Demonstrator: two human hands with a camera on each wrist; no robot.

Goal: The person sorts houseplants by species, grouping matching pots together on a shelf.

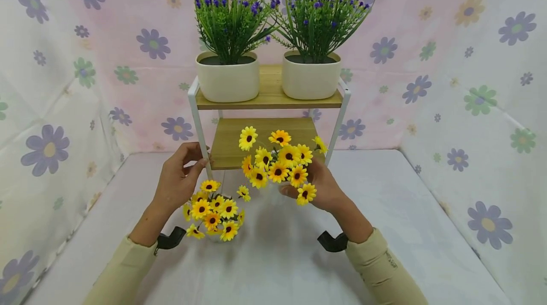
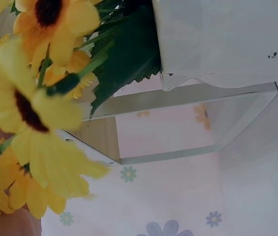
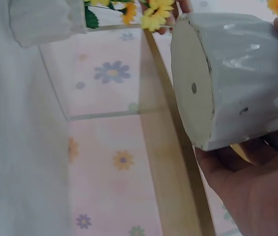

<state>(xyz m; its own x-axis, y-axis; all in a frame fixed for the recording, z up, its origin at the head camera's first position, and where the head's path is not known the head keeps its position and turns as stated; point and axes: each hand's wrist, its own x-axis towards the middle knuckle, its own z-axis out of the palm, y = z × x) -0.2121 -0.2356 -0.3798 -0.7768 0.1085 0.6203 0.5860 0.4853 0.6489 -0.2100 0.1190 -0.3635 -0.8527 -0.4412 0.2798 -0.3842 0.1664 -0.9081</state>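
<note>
My right hand (image 1: 322,184) grips a white ridged flowerpot (image 3: 247,78) of artificial sunflowers (image 1: 278,171), raised in front of a small two-tier shelf. The pot's underside, with a small hole, faces the right wrist camera. At the shelf's left front post (image 1: 199,129), my left hand (image 1: 179,174) pinches the white frame between thumb and fingers, level with the lower wooden board (image 1: 265,129). A second white pot (image 2: 227,44) with sunflowers (image 1: 213,210) stands on the table just in front of the left hand; its blossoms partly cover that hand in the left wrist view.
On the upper shelf board (image 1: 270,81) stand two cream planters, one at left (image 1: 228,79) and one at right (image 1: 312,77), holding grass and purple flowers. A white cloth covers the table (image 1: 406,229). Flower-printed curtains (image 1: 470,58) enclose the back and sides.
</note>
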